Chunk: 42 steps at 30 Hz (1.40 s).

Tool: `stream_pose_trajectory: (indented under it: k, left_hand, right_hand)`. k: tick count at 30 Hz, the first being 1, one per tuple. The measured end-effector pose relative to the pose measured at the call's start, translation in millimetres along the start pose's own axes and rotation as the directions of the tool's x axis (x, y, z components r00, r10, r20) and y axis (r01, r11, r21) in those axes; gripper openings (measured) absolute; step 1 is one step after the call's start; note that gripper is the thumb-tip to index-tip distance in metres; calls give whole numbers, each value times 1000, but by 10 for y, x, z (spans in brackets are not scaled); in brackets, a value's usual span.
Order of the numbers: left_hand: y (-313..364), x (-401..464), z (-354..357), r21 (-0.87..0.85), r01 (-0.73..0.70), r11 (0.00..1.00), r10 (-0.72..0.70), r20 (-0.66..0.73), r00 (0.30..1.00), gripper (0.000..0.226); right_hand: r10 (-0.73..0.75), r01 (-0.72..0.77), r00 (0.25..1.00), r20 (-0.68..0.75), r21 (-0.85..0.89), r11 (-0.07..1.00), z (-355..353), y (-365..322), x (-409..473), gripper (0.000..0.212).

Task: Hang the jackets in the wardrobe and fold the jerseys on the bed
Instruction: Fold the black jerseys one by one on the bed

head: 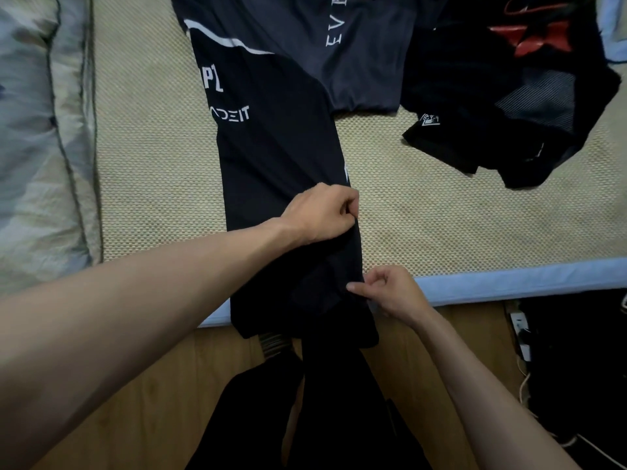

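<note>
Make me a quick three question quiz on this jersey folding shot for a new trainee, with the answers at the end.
1. True or false: the left hand lies flat and open on the dark jersey.
2. What does the right hand pinch? A) the jersey's right edge B) the black garment with red print C) the blue bed edge
3. Fill in: the jersey's near end hangs over the bed edge above the wooden ____.

Key: 1 false, its fingers grip the fabric; 2 A; 3 floor.
</note>
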<state>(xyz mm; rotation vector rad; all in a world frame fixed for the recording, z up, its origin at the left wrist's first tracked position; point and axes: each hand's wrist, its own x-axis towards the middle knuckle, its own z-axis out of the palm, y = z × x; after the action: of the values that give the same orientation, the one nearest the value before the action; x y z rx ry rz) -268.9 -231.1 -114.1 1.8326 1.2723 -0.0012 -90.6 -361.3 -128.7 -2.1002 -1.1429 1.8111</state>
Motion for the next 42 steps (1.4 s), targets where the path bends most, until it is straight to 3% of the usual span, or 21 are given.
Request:
stream_pose_trajectory:
  k: [3, 6, 9, 12, 14, 16, 18, 20, 23, 26, 28, 30, 32, 33, 34, 35, 36, 37, 39, 41, 42]
  left_hand:
    - [32, 106, -78, 258, -42, 965, 23, 77, 997, 17]
    - [-27, 321, -300, 271, 35, 962, 8, -155, 988, 28]
    - [-189, 678, -623, 231, 172, 958, -84, -349, 933, 44]
    - [-423, 1043, -898, 202, 305, 931, -198, -423, 884, 60]
    - [-548, 1310, -1040, 217, 357, 908, -242, -424, 873, 66]
    - [-683, 1609, -1166, 283, 385, 878, -240, -435, 868, 65]
    - [-849, 1832, -1295, 259, 443, 859, -307, -432, 848, 64]
    - [-1014, 1978, -1399, 207, 508, 836, -399, -405, 823, 66]
    - [-1119, 2114, -1587, 234, 530, 815, -422, -388, 820, 69]
    - [-1094, 2200, -1674, 381, 440, 813, -268, -427, 864, 68]
    - [-1090, 2225, -1604, 510, 332, 793, -124, -398, 909, 65]
    - [-1128, 2258, -1494, 513, 301, 804, -91, -394, 915, 64]
    - [-1168, 2317, -1426, 485, 318, 815, -102, -419, 902, 64]
    - [-1178, 2332, -1434, 487, 314, 815, -95, -422, 902, 64]
    - [-1198, 2336, -1466, 508, 284, 813, -70, -399, 914, 65]
    - [-1241, 2328, -1534, 547, 227, 806, -24, -352, 936, 67]
    - [-1313, 2299, -1624, 595, 147, 790, 36, -284, 958, 72]
    - [-1404, 2248, -1745, 642, 63, 765, 104, -218, 970, 77]
    - [-1617, 2105, -2014, 676, 34, 736, 166, -228, 959, 79]
    - [-1817, 1943, -2260, 592, 222, 775, 51, -409, 911, 70]
    - [-1897, 1854, -2378, 499, 328, 802, -37, -507, 861, 69]
  right_hand:
    - [32, -23, 999, 25, -288, 957, -110, 15, 71, 45]
    - [-15, -10, 998, -69, -353, 936, -189, -103, 171, 53]
    - [-30, 23, 985, -168, -44, 999, -250, -413, 444, 43]
    - [31, 37, 987, -160, 410, 911, -380, -856, 873, 29]
    - [35, 23, 997, -66, 717, 697, -506, -1202, 1174, 39]
    - [16, -10, 1000, 5, 923, 384, -612, -1552, 1489, 49]
    - [8, -44, 999, 43, 984, 175, -662, -1865, 1771, 43]
    - [-23, -49, 998, 52, 995, 92, -661, -2073, 1988, 40]
    - [-79, -60, 995, 61, 998, 22, -669, -2250, 2192, 42]
    - [-20, -92, 996, 92, 996, 1, -661, -2403, 2338, 43]
    - [82, 23, 996, -26, 999, 26, -613, -2508, 2428, 43]
    - [236, 278, 916, -324, 938, 208, -558, -2587, 2436, 37]
    - [233, 459, 755, -613, 748, 480, -485, -2699, 2352, 16]
    - [99, 528, 687, -720, 588, 613, -440, -2767, 2288, 10]
    - [-149, 605, 619, -771, 348, 716, -389, -2811, 2238, 10]
    - [-432, 660, 558, -708, 64, 749, -321, -2809, 2241, 20]
    - [-657, 693, 516, -550, -184, 697, -249, -2792, 2282, 33]
    - [-780, 691, 512, -359, -368, 623, -182, -2771, 2354, 44]
    - [-779, 623, 625, -56, -564, 541, -70, -2778, 2448, 62]
    - [-664, 578, 741, 99, -597, 556, -51, -2774, 2467, 77]
    - [-657, 592, 747, 99, -547, 591, -97, -2790, 2447, 77]
